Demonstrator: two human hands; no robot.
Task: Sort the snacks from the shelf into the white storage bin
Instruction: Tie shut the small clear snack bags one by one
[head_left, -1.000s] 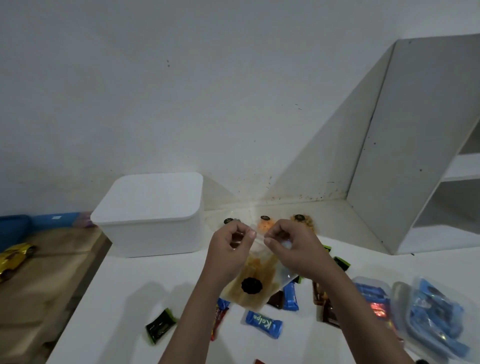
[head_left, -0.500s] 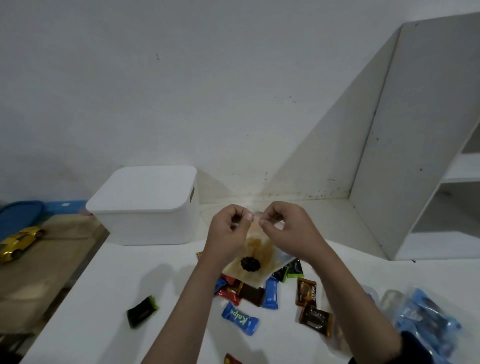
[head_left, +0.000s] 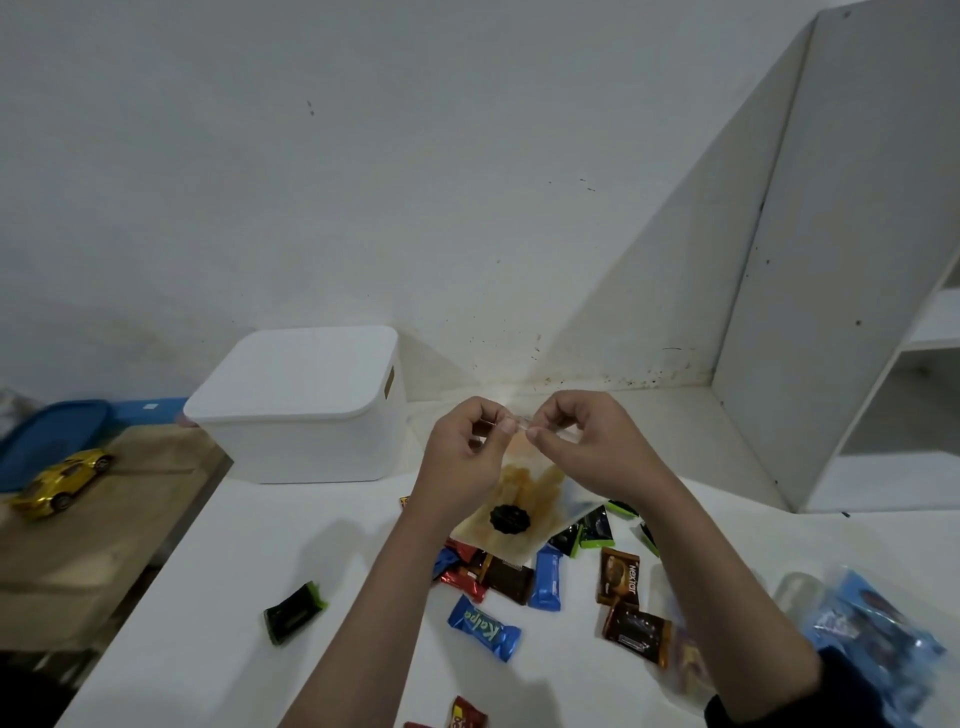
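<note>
White walls and a white desk (head_left: 218, 613) frame a sorting job part-way through: a person's two bare hands hold a clear snack bag (head_left: 524, 506) up over a scatter of wrapped sweets. The left hand (head_left: 460, 457) and right hand (head_left: 587, 447) meet at the bag's top edge, thumb and fingers (head_left: 506, 427) of each pinched narrowly on the plastic, almost touching one another. The bag hangs below that pinch, its long axis running down and toward the camera, with pale orange pieces and a dark round item visible inside.

The white storage bin (head_left: 306, 410) stands on the desk to the left of the hands, just beyond the left wrist, and its lid is on. That puts the left hand nearer the bin; the bag would have to travel leftward and the lid would need to come off first, by the look of it. Whether the hands are sealing or opening the bag's top cannot be told.

Below the bag lie loose sweets, among them a blue Kalpa wrapper (head_left: 483, 634) and a brown Nextar packet (head_left: 618, 577). The white shelf unit (head_left: 831, 260) rises at right, its visible compartments bare, so most snacks appear to be off the shelf and not yet binned.
</note>
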